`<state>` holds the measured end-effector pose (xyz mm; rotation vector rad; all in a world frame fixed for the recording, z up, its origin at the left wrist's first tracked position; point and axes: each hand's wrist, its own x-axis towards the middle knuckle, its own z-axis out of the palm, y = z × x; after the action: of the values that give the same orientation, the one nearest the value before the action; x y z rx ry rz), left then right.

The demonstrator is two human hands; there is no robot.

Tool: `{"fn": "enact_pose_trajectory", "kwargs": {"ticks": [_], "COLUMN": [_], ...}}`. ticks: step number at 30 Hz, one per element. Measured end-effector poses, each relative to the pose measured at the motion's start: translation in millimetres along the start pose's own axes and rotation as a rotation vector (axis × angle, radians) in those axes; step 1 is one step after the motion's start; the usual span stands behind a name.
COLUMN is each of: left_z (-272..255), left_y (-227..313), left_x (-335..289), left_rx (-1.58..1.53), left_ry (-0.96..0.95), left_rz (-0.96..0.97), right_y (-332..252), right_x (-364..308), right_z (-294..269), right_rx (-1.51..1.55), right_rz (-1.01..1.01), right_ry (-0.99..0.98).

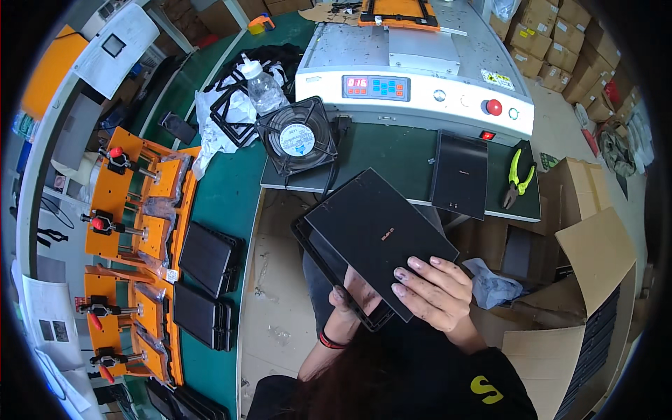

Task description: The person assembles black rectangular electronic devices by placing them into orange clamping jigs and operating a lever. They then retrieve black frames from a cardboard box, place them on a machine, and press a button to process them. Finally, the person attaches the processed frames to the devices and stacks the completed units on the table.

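Observation:
A flat black rectangular panel (378,234) with small lettering near its middle is in my right hand (441,292), whose fingers lie over its lower right edge. Beneath the panel is a black frame-like housing (320,260), partly covered by it. My left hand (341,311) grips the housing at its lower left edge, thumb up along the side. A glossy inner surface of the housing mirrors skin near that thumb. Both pieces are tilted above my lap and overlap; whether they touch all along is hidden.
A white machine (420,98) with a lit display and red button stands ahead. Before it are a black fan (297,138), another black panel (460,173) and green pliers (519,176). Orange clamp fixtures (133,231) and stacked black housings (208,257) line the left; an open carton (546,350) stands right.

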<state>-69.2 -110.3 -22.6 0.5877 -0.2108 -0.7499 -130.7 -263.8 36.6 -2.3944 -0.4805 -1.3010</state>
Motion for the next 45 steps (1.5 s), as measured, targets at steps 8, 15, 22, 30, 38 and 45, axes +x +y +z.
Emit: {"fn": "enact_pose_trajectory", "kwargs": {"ticks": [8, 15, 22, 30, 38, 45], "left_z": [5.5, -3.2, -5.0, -8.9, -8.3, 10.9], "left_y": [0.2, -5.3, -7.6, -9.8, -11.9, -13.2], "left_x": [-7.7, -2.4, -1.7, -0.1, 5.0, 24.2], "left_rx": [0.011, 0.008, 0.009, 0.008, -0.059, -0.754], "left_ry": [0.098, 0.035, 0.023, 0.007, -0.043, -0.164], "left_rz": [-0.032, -0.004, 0.024, 0.059, 0.121, 0.083], "right_y": [-5.7, -8.3, -9.1, -9.6, -10.5, -16.4], "right_x": [-3.0, -5.4, -7.2, -8.7, -2.0, 17.3], "right_z": [-1.5, -2.3, 1.2, 3.2, 4.1, -2.5], "right_rx": [0.039, 0.044, 0.056, 0.056, 0.057, 0.109], "right_rz": [-0.018, -0.001, 0.021, 0.067, 0.082, 0.155], "right_ry": [-0.023, -0.049, -0.028, -0.029, -0.042, -0.351]}}
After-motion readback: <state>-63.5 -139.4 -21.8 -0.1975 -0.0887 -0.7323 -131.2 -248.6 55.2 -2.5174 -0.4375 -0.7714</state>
